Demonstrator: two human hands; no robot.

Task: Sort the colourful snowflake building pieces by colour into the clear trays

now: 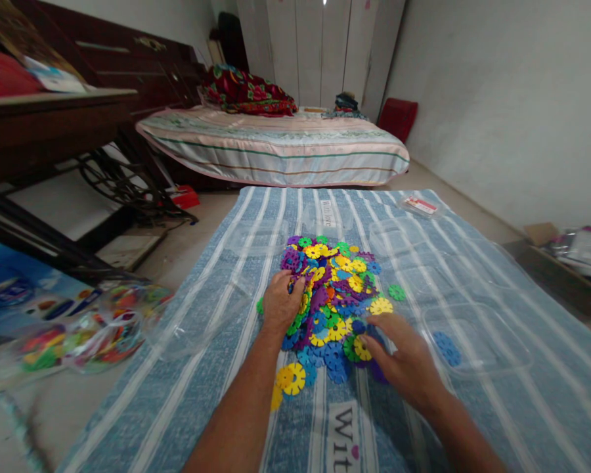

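Observation:
A heap of notched plastic snowflake discs (320, 299) in yellow, green, blue, purple and orange lies mid-table. My left hand (282, 301) rests on the heap's left side, fingers curled among the discs; what they grip is hidden. At the right edge, my right hand (404, 348) has thumb and forefinger closed around a dark blue disc (358, 326). Close to that hand are a yellow disc (361, 348) and a green one. To its right, a clear plastic container (509, 361) holds blue discs (446, 348). Yellow discs (294, 379) lie at the heap's near end.
More clear containers (394, 236) stand around the heap on the striped tablecloth (177, 401). A lidded box with a red label (420, 205) sits at the far right. Bags of colourful pieces (103, 338) lie left of the table. Behind is a bed (285, 148).

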